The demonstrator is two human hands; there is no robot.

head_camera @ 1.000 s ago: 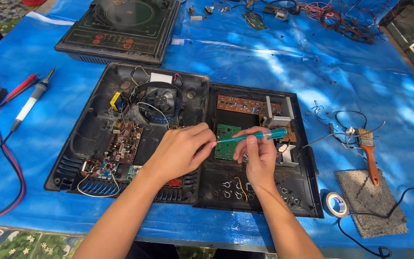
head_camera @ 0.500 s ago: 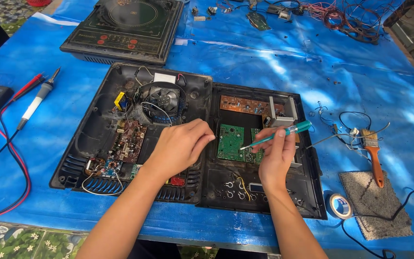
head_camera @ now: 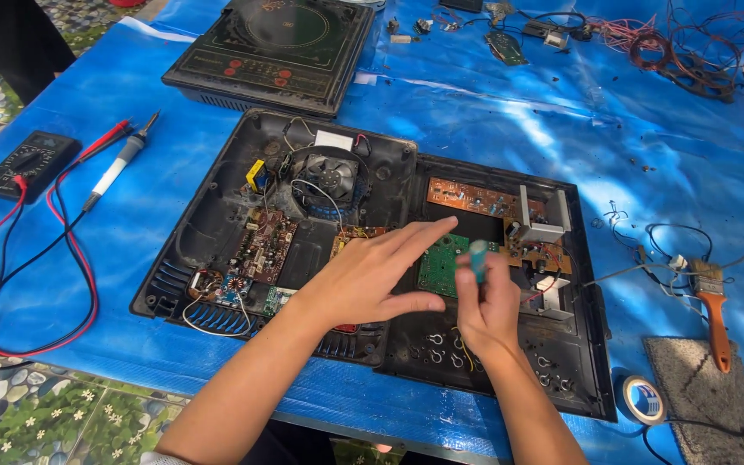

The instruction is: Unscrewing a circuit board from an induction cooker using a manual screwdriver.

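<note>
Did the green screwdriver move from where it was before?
Yes. The green screwdriver in the right hand swung from lying sideways to standing upright over the small green circuit board.

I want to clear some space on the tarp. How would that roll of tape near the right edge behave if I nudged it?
The roll of tape lies flat on the blue tarp, so it would probably slide, not roll. It looks small and likely light. A black cable runs beside it and might snag it.

Head camera, steeply downward, close.
</note>
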